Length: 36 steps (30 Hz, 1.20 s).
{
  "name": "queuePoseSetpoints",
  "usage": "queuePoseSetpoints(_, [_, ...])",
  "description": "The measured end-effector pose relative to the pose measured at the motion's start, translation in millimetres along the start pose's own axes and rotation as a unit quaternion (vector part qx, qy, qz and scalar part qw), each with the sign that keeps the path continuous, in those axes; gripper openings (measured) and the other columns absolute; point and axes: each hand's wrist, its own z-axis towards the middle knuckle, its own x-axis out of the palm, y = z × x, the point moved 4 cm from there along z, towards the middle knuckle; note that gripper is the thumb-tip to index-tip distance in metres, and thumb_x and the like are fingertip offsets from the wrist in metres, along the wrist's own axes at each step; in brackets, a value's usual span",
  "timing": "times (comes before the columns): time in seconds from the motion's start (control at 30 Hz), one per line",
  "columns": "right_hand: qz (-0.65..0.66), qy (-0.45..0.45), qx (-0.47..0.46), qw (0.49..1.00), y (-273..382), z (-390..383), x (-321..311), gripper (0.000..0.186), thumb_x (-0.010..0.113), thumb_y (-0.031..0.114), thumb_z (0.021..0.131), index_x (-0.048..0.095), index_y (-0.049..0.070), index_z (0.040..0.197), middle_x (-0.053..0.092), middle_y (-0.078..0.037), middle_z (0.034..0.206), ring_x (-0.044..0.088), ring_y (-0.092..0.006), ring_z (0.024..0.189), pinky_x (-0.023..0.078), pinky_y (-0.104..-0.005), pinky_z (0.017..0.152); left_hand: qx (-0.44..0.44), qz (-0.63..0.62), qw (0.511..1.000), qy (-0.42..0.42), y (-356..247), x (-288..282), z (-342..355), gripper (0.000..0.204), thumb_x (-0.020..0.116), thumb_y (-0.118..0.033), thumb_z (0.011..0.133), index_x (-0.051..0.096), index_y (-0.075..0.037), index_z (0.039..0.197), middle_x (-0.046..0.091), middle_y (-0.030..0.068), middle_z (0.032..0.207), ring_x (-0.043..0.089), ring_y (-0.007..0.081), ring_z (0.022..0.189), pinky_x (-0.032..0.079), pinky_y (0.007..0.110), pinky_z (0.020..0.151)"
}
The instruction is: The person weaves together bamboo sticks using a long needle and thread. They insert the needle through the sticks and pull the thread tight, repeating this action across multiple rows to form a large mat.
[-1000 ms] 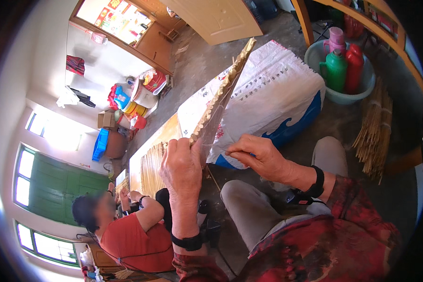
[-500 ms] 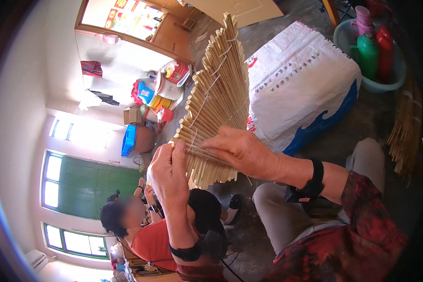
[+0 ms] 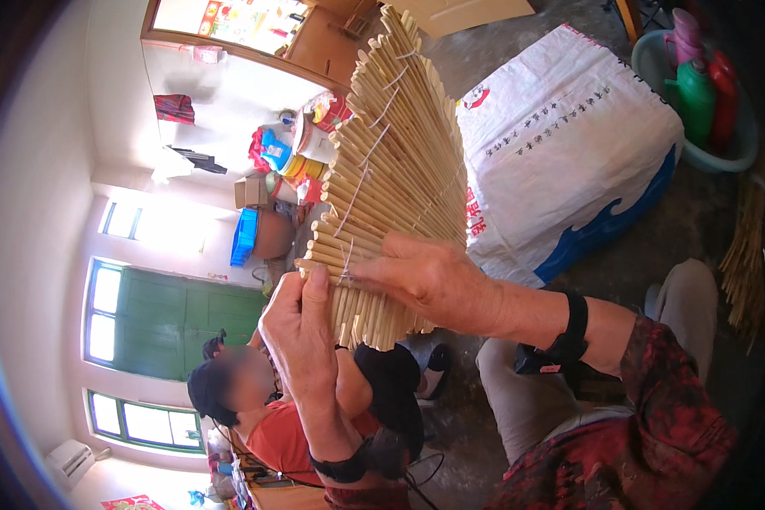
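Observation:
A fan-shaped mat of pale dry stalks (image 3: pixel 399 144) stands up before me, its stalks bound side by side with rows of thin white string (image 3: pixel 366 170). At its near left edge my left hand (image 3: pixel 302 336) grips the stalk ends, thumb pressed on top. My right hand (image 3: pixel 438 276) lies across the face of the mat, its fingers closed in a pinch beside a string binding. The right fingertips are blurred, and what they hold is hidden. The lower stalks stick out beneath both hands.
A large white sack with a blue bottom (image 3: pixel 561 144) lies beyond the mat. At the right stand a basin (image 3: pixel 744 153) with bottles and a bundle of stalks (image 3: pixel 744 255). A person in a red top (image 3: pixel 276 438) sits close on my left.
The mat appears slightly lower and tilted a little differently, and the view has shifted. My left hand keeps its grip; my right hand has moved slightly along the string binding.

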Motion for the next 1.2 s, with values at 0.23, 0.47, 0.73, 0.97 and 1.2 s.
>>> queuePoseSetpoints(0.23, [-0.038,0.004,-0.038,0.999,2.4,1.6,3.1,0.022,0.058,0.011,0.073,0.060,0.010,0.095,0.052,-0.006,0.078,0.059,-0.0248,0.077,0.051,-0.0346,0.063,-0.014,-0.014,1.000,-0.008,6.0,-3.2,-0.8,0.026,0.054,-0.024,0.093,0.060,-0.002,0.080,0.047,-0.0057,0.061,0.036,0.0006,0.050,0.025,0.018,0.042])
queuePoseSetpoints(0.47, [-0.045,0.010,-0.041,0.998,4.9,5.4,2.1,0.017,0.058,0.010,0.073,0.059,0.009,0.090,0.052,-0.007,0.078,0.059,-0.0249,0.079,0.050,-0.0342,0.064,-0.013,-0.014,1.000,-0.005,5.4,-4.2,0.7,0.026,0.055,-0.023,0.092,0.059,0.000,0.079,0.049,-0.0047,0.067,0.039,0.0015,0.059,0.031,0.017,0.051])
queuePoseSetpoints(0.73, [-0.031,0.018,-0.042,0.998,4.4,9.2,2.8,0.017,0.059,0.009,0.072,0.060,0.009,0.090,0.052,-0.007,0.079,0.059,-0.0251,0.080,0.050,-0.0346,0.065,-0.017,0.040,0.999,-0.016,-0.8,-6.1,0.4,0.029,0.056,-0.025,0.092,0.059,0.001,0.080,0.051,-0.0035,0.069,0.041,0.0027,0.062,0.034,0.018,0.054])
queuePoseSetpoints(0.97, [-0.018,-0.002,-0.055,0.998,3.2,11.1,4.1,0.017,0.065,0.009,0.076,0.065,0.008,0.093,0.051,-0.007,0.071,0.057,-0.0249,0.067,0.047,-0.0347,0.058,-0.017,0.029,0.999,-0.028,1.2,-8.9,0.4,0.030,0.056,-0.026,0.092,0.060,0.001,0.080,0.051,-0.0038,0.068,0.040,0.0024,0.062,0.034,0.018,0.054])
queuePoseSetpoints(1.2, [-0.020,-0.002,-0.061,0.998,3.5,13.5,5.8,0.017,0.065,0.009,0.076,0.065,0.009,0.093,0.051,-0.007,0.071,0.057,-0.0246,0.068,0.047,-0.0343,0.058,-0.015,0.015,0.999,-0.037,-0.7,-8.5,-0.5,0.030,0.055,-0.025,0.092,0.059,0.000,0.078,0.049,-0.0047,0.067,0.039,0.0019,0.061,0.033,0.018,0.053])
